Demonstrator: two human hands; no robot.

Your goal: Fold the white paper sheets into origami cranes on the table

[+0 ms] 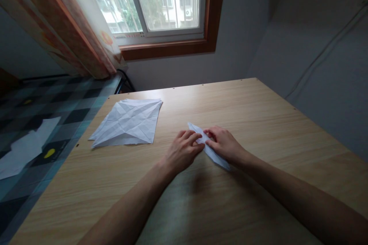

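Table [115,168]: creased sheets [129,120] lay near its far left corner.
Folded paper [216,156]: left hand [184,148] and right hand [225,142] pinched it, apparently mid-fold; even pressing seemed needed.

the left hand [182,149] and right hand [224,143] are bare, with slender fingers [193,138] and rounded tips; the knuckles make slight bumps across the back of the left one. the fingernails are too small to make out well. the wrists [168,164] are bare and narrow. the left forearm [129,206], nearer the table's left edge [67,170], and the right forearm [290,190] are uncovered too, smooth in outline, slim beside the wrist and broader toward the elbow.
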